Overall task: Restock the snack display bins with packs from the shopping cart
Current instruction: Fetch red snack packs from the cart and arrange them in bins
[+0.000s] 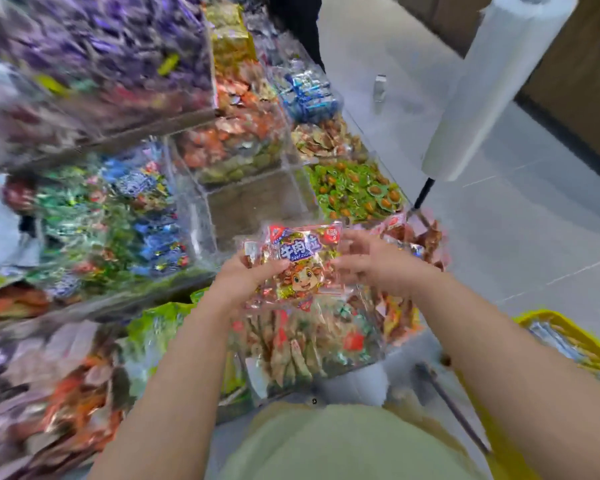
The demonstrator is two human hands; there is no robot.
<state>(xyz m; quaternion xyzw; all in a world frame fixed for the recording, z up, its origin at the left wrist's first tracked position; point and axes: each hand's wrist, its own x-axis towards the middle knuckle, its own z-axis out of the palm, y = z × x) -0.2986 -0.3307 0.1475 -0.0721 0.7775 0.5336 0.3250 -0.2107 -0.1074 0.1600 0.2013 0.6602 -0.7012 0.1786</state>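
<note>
Both bare forearms reach up from the bottom of the view and close toward each other over the display. The left hand (243, 277) grips the pack (297, 261) at its lower left corner, thumb across the front and fingers behind. The right hand (371, 261) meets the pack's right edge with its fingers spread. Blur hides whether it actually pinches the edge. The pack is red and clear, printed with a cartoon ox. It is held upright, facing the person, above the clear bins.

Just under the hands, a near bin (361, 362) is packed with tan and red sachets. Beyond the pack, a bare bin (257, 202) shows its brown bottom. To its right is a bin of green packs (354, 192), with tan packs (323, 140) and blue packs (305, 93) in the bins further back. An orange heap (236, 133) fills the bin behind the bare one. At left, bins on a higher shelf hold mixed foil sweets (118, 216) and purple ones (101, 39), all blurred.

The yellow cart (551, 323) stands at lower right beside the right forearm, with silvery packs inside. A white bag roll (492, 84) hangs at upper right.
</note>
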